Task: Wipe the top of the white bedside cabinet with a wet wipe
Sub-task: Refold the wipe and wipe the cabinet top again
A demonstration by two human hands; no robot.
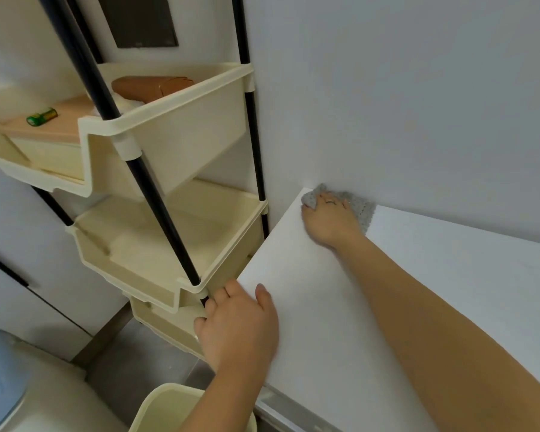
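At the bottom edge, closest of all: rim of a cream bin [166,400], and left of it a pale blue object [0,378], too cut off to identify. Just beyond, a patch of grey floor [131,353]. Next up, left hand [237,325] gripping the left edge of the white cabinet [340,322]: thumb flat on the top, fingers curled down over the side, forearm rising from below. Across the cabinet top, bare right forearm stretched diagonally from the lower right toward the far left corner. At that corner, right hand [328,219] palm down on the grey wipe [363,212], fingers bent onto it and bunching it, a ring on one finger. Wipe lying on the cabinet top, poking out past the fingertips and along the hand's right side, touching the wall [418,104] behind. Left of the cabinet and just beside it, a cream rack [181,145] on black poles, trays stacked in tiers. Up in the top tray, a brown pouch [147,88]. Further left, on a wooden lid [60,126], a small green item [42,116] on its side, label unreadable. Farthest and highest, behind the poles, a dark panel [138,20] on the wall.
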